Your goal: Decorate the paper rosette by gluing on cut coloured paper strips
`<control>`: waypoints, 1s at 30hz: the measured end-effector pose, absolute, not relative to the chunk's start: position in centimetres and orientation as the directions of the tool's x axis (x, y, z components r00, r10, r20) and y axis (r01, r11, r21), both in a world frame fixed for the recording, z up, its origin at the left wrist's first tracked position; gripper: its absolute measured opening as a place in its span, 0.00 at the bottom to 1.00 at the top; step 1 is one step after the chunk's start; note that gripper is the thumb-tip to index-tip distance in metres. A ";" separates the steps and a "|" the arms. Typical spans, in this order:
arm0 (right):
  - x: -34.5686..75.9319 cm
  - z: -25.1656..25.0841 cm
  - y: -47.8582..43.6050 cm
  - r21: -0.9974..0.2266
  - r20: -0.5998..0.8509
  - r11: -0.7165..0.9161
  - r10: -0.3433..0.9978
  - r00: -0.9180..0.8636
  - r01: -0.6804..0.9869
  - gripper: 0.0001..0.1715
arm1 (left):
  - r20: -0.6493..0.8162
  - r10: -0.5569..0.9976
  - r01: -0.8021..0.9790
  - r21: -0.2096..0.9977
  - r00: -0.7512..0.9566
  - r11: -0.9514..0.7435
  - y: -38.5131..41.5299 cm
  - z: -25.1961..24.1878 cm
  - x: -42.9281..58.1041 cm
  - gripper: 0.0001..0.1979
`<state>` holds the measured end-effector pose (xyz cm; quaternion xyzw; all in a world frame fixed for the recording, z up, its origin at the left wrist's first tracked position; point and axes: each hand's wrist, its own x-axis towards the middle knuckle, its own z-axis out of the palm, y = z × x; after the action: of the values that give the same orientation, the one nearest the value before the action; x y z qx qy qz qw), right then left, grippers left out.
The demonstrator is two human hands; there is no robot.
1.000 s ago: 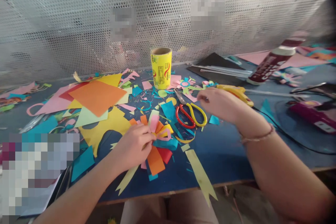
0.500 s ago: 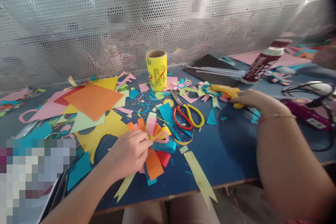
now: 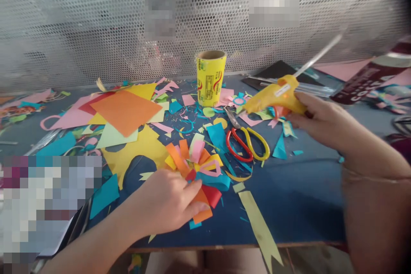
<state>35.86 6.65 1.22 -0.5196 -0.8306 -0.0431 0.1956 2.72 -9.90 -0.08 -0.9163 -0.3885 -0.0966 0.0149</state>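
Observation:
My right hand [image 3: 324,120] grips a yellow hot glue gun [image 3: 272,96] by its handle, lifted above the blue table. A clear glue stick [image 3: 319,55] sticks out of its back, and its nozzle points left, over the scissors [image 3: 248,145] with red and yellow handles. On the table near the front edge lies a rosette of looped paper strips [image 3: 212,180] in orange, yellow, pink, blue and red. My left hand [image 3: 173,199] is on its left side, with thumb and index finger around an orange loop. The hand covers part of the rosette.
A yellow cardboard tube [image 3: 212,79] stands at the back among paper scraps. Coloured paper sheets [image 3: 125,111] lie left. A pale green forked strip [image 3: 260,227] hangs over the front edge. A brown COSTA bottle [image 3: 369,77] leans at the right. Behind rises a perforated metal panel [image 3: 192,4].
My right hand has lifted the glue gun off the table and brought it left, nozzle towards the rosette. The left hand's fingers have moved from the rosette's centre to a lower orange loop.

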 end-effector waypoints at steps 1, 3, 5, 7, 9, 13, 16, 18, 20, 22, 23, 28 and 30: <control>34.7 1.5 5.7 -0.145 0.372 0.537 0.808 -0.457 0.831 0.08 | 0.177 0.709 0.714 0.040 0.683 -0.699 -10.0 0.1 2.8 0.20; 32.7 1.7 4.3 -0.081 0.406 0.691 0.681 -0.609 0.718 0.11 | 0.154 0.692 0.697 0.031 0.705 -0.717 -10.4 0.3 2.9 0.21; 31.4 1.2 3.5 0.024 0.428 0.777 0.561 -0.709 0.629 0.17 | 0.120 0.671 0.673 0.024 0.732 -0.739 -10.7 0.4 3.1 0.23; 30.5 0.5 3.2 0.100 0.426 0.788 0.518 -0.741 0.608 0.20 | 0.071 0.662 0.663 0.019 0.746 -0.748 -11.0 0.4 3.2 0.24; 29.8 -0.1 3.1 0.120 0.418 0.781 0.520 -0.745 0.613 0.20 | 0.012 0.671 0.670 0.016 0.742 -0.742 -11.2 0.1 3.3 0.25; 28.9 -0.1 2.8 0.080 0.395 0.835 0.474 -0.786 0.544 0.22 | -0.043 0.673 0.675 0.024 0.738 -0.738 -11.4 -0.3 3.3 0.23; 28.5 0.2 2.4 0.088 0.388 0.855 0.443 -0.808 0.511 0.22 | -0.041 0.680 0.682 0.048 0.732 -0.730 -11.3 -0.4 3.3 0.22; 28.3 0.3 2.3 0.115 0.393 0.847 0.441 -0.807 0.519 0.22 | -0.044 0.683 0.684 0.054 0.729 -0.727 -11.3 -0.4 3.4 0.22; 28.2 0.3 2.2 0.140 0.399 0.840 0.438 -0.806 0.525 0.22 | -0.049 0.677 0.678 0.045 0.735 -0.733 -11.3 -0.4 3.4 0.21; 28.2 0.2 2.2 0.148 0.398 0.841 0.431 -0.810 0.520 0.22 | -0.048 0.670 0.671 0.030 0.741 -0.741 -11.3 -0.3 3.4 0.21; 28.1 0.2 2.3 0.147 0.397 0.844 0.428 -0.812 0.517 0.22 | -0.044 0.668 0.670 0.024 0.743 -0.742 -11.3 -0.3 3.4 0.22; 28.3 0.1 2.3 0.129 0.370 0.845 0.444 -0.816 0.519 0.23 | -0.023 0.673 0.673 0.036 0.740 -0.739 -11.3 -0.5 3.4 0.20; 28.3 0.1 2.2 0.118 0.365 0.849 0.445 -0.818 0.515 0.23 | -0.024 0.680 0.680 0.053 0.733 -0.731 -11.3 -0.5 3.4 0.19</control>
<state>28.34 2.19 0.11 -0.2532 -0.9474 -0.1061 0.1645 3.43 -11.29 -0.49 -0.9304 -0.3653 0.0014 -0.0292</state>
